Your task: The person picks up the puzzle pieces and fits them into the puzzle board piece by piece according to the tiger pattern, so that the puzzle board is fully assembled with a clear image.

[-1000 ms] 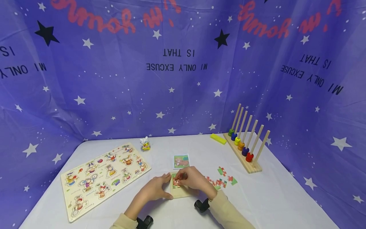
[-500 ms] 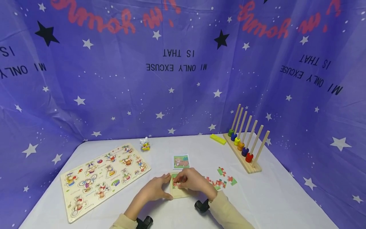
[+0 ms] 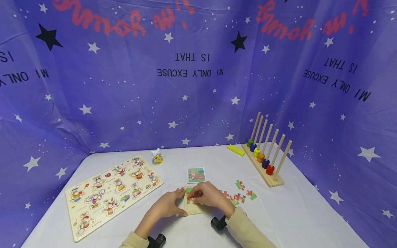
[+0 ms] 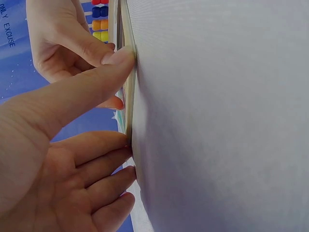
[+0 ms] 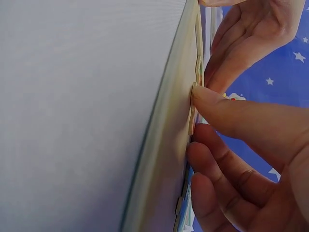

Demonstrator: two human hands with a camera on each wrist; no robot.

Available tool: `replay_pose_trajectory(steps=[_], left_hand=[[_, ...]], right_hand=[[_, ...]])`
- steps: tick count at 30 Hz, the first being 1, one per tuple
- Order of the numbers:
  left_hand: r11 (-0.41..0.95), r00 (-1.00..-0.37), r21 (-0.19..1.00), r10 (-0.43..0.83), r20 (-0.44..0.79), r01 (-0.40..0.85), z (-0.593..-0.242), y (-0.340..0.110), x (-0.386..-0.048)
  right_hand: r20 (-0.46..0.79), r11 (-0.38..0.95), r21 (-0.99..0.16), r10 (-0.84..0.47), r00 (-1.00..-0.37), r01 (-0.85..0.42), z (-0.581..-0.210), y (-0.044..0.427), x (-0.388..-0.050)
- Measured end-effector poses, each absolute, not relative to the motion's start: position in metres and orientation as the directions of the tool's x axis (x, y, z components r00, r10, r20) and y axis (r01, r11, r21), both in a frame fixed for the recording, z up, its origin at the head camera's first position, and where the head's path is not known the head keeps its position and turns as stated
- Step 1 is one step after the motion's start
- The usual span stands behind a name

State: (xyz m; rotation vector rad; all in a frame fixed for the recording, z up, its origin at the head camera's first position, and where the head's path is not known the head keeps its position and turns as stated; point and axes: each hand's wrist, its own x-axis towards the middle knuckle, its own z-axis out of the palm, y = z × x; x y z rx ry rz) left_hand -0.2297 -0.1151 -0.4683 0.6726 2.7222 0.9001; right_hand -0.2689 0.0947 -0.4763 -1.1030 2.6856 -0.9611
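A small light wooden puzzle tray (image 3: pixel 194 209) lies on the table, with part of a red-and-green picture at its left side. My left hand (image 3: pixel 169 204) steadies it, fingers extended: the thumb touches the front edge (image 4: pixel 129 96) and fingertips rest at the left edge. Over the tray, my right hand (image 3: pixel 209 195) pinches a thin puzzle piece (image 5: pixel 192 113) between thumb and fingers, low against the tray surface. Fingers partly cover the piece's picture. Several loose red-and-green pieces (image 3: pixel 239 198) lie right of the tray, some partly behind the right hand.
A picture card (image 3: pixel 196 175) lies behind the tray. Left stands a small white-and-yellow figure (image 3: pixel 157 156), near a large pegboard puzzle (image 3: pixel 124 206). At the right are a yellow block (image 3: pixel 236 150) and a wooden rack with pegs and coloured beads (image 3: pixel 270 179).
The right hand has shifted slightly over the tray, its fingers now lower and closer to the picture's edge. The left hand has stayed in place.
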Motion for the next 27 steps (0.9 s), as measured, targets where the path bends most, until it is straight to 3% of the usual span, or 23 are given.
replay_pose_trajectory(steps=[11, 27], left_hand=[[0.714, -0.881, 0.612, 0.47, -0.057, 0.341, -0.468, -0.115, -0.228], [0.707, -0.877, 0.616, 0.478, -0.054, 0.347, -0.468, -0.115, -0.23]], right_hand=[[0.145, 0.49, -0.582, -0.723, -0.675, -0.65, -0.47, 0.113, -0.271], [0.169, 0.531, -0.589, -0.657, -0.735, -0.609, -0.453, 0.17, -0.278]])
